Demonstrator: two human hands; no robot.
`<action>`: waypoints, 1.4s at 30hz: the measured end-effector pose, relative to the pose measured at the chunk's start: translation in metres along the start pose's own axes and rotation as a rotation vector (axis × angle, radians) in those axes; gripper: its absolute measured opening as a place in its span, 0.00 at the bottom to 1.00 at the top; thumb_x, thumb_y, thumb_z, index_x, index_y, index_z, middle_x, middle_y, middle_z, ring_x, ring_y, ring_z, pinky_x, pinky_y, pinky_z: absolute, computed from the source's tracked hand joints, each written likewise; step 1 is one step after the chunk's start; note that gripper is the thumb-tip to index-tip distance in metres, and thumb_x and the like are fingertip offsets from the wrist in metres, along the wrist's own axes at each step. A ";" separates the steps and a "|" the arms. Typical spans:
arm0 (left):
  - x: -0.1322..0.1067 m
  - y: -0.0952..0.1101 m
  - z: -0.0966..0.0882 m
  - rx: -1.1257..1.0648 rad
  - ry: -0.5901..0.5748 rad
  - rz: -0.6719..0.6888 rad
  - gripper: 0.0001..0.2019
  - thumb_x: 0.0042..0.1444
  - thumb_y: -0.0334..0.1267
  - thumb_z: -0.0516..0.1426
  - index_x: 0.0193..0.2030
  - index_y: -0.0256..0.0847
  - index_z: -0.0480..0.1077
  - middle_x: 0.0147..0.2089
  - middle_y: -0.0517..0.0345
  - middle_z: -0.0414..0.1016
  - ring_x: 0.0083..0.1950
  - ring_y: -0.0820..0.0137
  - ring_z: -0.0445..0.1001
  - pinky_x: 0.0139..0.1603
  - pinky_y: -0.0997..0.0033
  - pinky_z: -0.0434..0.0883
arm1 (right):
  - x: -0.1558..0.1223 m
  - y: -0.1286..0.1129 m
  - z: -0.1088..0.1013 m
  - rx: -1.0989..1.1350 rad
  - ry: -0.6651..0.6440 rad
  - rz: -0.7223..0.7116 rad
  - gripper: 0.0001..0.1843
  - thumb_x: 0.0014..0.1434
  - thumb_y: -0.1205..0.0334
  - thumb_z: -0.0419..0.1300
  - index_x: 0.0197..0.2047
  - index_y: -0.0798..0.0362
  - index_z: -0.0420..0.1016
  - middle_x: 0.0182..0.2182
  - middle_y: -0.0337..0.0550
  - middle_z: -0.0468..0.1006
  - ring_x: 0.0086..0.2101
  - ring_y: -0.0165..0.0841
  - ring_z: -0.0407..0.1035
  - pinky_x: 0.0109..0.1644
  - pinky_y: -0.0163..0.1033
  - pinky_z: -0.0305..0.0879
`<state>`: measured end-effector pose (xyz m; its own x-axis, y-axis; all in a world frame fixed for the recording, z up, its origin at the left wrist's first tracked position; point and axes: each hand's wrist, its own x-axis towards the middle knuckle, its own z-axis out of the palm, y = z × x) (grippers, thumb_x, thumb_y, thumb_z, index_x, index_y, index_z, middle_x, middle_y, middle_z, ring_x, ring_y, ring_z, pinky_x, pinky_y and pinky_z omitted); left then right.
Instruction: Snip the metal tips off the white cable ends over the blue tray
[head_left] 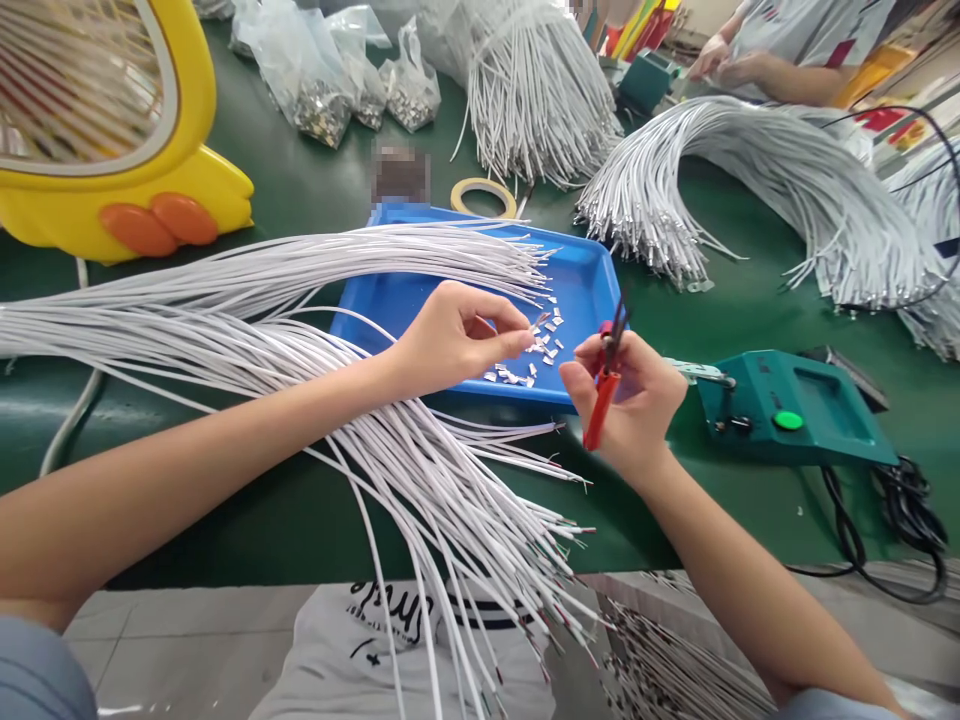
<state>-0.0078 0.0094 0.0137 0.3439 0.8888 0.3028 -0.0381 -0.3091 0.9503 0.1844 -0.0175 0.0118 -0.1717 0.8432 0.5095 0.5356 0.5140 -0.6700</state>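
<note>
1 wire end (pixel 541 321), pinched in the left hand's (pixel 448 345) fingertip grip above the blue tray (pixel 589 285), looks light, bendy, probably fragile at its thin tip, best held just behind that; right hand (pixel 641 392) closed around red-handled snips (pixel 601 408).

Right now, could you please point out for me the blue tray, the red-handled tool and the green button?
Blue tray (pixel 590 300): head view, on its bare floor, toward the right wall.
Red-handled tool (pixel 604 395): head view, on its handle.
Green button (pixel 787 421): head view, on its top.
</note>
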 end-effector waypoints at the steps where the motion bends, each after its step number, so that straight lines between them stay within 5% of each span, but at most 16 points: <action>1: 0.000 0.000 0.000 0.004 0.050 0.013 0.05 0.48 0.32 0.62 0.27 0.30 0.74 0.21 0.59 0.72 0.17 0.82 0.62 0.16 0.83 0.60 | 0.000 0.001 0.000 -0.056 -0.019 -0.029 0.11 0.49 0.61 0.64 0.28 0.51 0.63 0.23 0.36 0.67 0.24 0.27 0.59 0.30 0.37 0.61; 9: 0.003 -0.002 -0.002 0.044 0.176 0.101 0.04 0.47 0.30 0.61 0.26 0.31 0.73 0.22 0.58 0.72 0.24 0.80 0.68 0.22 0.84 0.67 | 0.002 0.005 0.005 -0.364 -0.080 -0.066 0.11 0.48 0.58 0.64 0.29 0.53 0.66 0.22 0.38 0.69 0.23 0.28 0.61 0.27 0.36 0.58; 42: -0.001 -0.004 0.002 0.123 0.044 0.127 0.03 0.48 0.28 0.61 0.30 0.32 0.77 0.26 0.57 0.74 0.25 0.80 0.67 0.20 0.84 0.64 | 0.002 0.000 0.005 -0.412 -0.204 -0.028 0.12 0.49 0.57 0.62 0.29 0.52 0.63 0.22 0.37 0.67 0.22 0.29 0.59 0.27 0.36 0.57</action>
<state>-0.0061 0.0090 0.0097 0.3021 0.8532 0.4252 0.0376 -0.4564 0.8890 0.1805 -0.0152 0.0098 -0.3278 0.8651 0.3798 0.8054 0.4660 -0.3663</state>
